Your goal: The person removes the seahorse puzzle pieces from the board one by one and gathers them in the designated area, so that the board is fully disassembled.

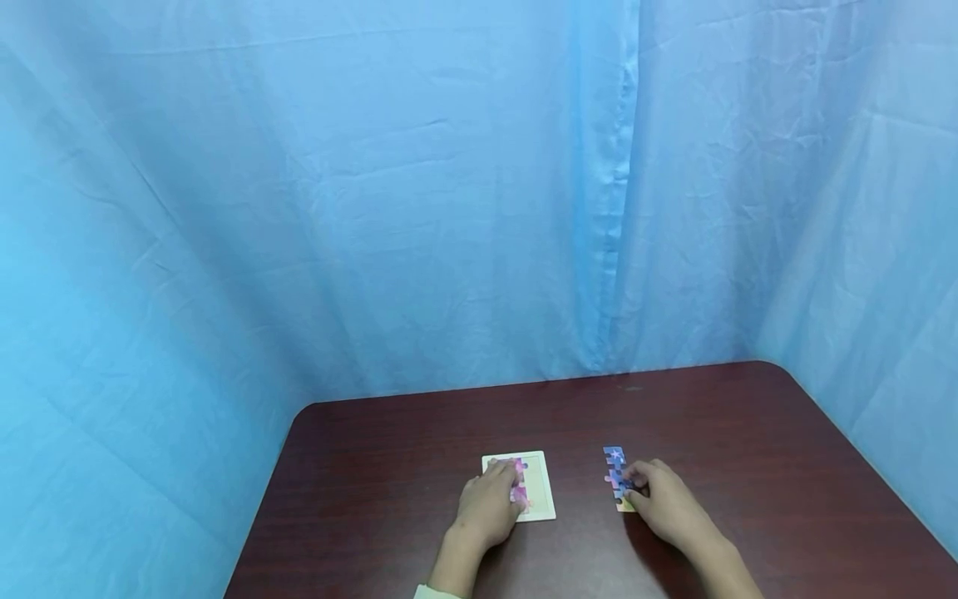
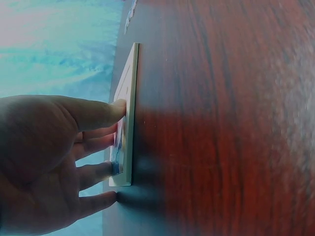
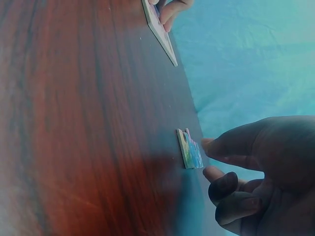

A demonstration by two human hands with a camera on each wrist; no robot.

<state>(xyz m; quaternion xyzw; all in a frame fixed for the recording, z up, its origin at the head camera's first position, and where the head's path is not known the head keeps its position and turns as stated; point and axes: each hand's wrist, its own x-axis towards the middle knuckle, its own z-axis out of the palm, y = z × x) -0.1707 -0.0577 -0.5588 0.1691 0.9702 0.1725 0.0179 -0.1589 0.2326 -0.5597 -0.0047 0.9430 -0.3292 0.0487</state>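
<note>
The loose pieces lie in a strip on the table, to the right of the tray, with the right hand over their near right side, hiding part of them. Their edges are knobbed and notched; the far piece is blue with a pale star, the near end yellow. They look joined, though they are too small to be sure. The right thumb and forefinger stand apart beside the strip; the other fingers bend in toward the palm.

The tray is a flat, pale rectangle with a raised rim, its left part covered by the left hand. Under that hand show pink and purple pieces, partly hidden; the tray's right part is bare cream. The left fingers are spread, fairly straight, resting on the tray and its pieces.

The table is dark red-brown with streaked grain and rounded far corners, its near edge cut off. A pale sleeve just enters below. Creased blue cloth hangs around.
</note>
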